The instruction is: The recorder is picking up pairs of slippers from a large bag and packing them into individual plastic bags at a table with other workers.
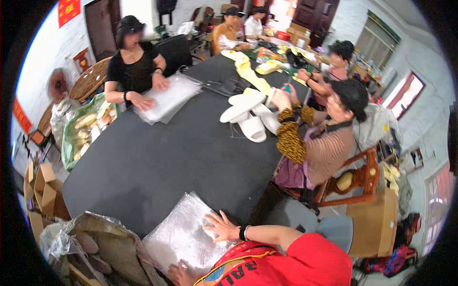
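Observation:
A stack of clear plastic bags (pixel 183 229) lies on the near edge of the black table, its surface wrinkled and shiny. My right hand (pixel 222 228) rests flat on the stack's right side, fingers spread, a black band round the wrist. My left hand (pixel 180 273) is at the stack's near left edge, partly cut off by the picture's lower border, with its fingers stretched out against the plastic. Neither hand grips anything that I can see.
Across the black table (pixel 167 157), a person in black presses another stack of plastic bags (pixel 169 97). White slippers (pixel 248 114) lie by a person in patterned sleeves at right. An opened sack (pixel 105 243) stands at my left, near cardboard boxes (pixel 45 186) and a green sack (pixel 71 138).

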The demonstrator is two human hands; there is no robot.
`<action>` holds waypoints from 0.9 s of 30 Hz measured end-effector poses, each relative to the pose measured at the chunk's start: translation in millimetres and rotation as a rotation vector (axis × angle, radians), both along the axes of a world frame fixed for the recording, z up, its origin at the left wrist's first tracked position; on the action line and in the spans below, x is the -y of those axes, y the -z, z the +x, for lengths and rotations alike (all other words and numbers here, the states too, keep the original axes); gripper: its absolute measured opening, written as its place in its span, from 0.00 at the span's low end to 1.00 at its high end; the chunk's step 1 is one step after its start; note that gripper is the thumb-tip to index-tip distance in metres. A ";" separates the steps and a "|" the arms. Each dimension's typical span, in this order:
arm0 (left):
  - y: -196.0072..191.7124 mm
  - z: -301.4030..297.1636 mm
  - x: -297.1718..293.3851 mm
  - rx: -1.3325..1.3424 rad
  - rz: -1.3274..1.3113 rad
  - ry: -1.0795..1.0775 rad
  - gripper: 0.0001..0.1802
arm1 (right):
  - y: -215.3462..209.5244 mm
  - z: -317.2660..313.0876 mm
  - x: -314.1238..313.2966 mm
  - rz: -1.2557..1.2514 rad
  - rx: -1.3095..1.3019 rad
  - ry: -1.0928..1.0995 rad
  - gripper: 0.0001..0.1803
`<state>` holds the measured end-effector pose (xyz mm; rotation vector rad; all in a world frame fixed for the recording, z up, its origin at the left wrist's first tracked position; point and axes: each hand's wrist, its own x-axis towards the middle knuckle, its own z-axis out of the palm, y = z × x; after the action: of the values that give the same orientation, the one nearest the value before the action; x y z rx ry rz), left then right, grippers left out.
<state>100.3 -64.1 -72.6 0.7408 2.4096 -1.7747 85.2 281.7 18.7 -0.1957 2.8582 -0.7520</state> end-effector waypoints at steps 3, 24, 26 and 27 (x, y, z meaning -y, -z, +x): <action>-73.0 -9.7 -32.2 0.342 1.138 -1.098 0.50 | 4.1 -5.8 -16.0 -0.024 0.045 0.115 0.33; -9.3 -40.3 11.4 0.208 1.880 -1.085 0.33 | 128.7 -55.1 -66.7 -0.187 -0.415 0.513 0.04; -73.5 -39.5 -6.0 0.138 1.961 -0.961 0.33 | 59.8 -62.3 -50.4 -0.340 0.149 0.401 0.09; -35.5 -33.9 40.4 0.051 1.894 -1.061 0.31 | 41.9 -66.9 -28.6 -0.760 0.247 0.406 0.17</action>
<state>66.3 -104.5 -37.1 -0.5671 2.7044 1.0452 18.3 310.3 -23.1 0.3694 2.2638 -1.7702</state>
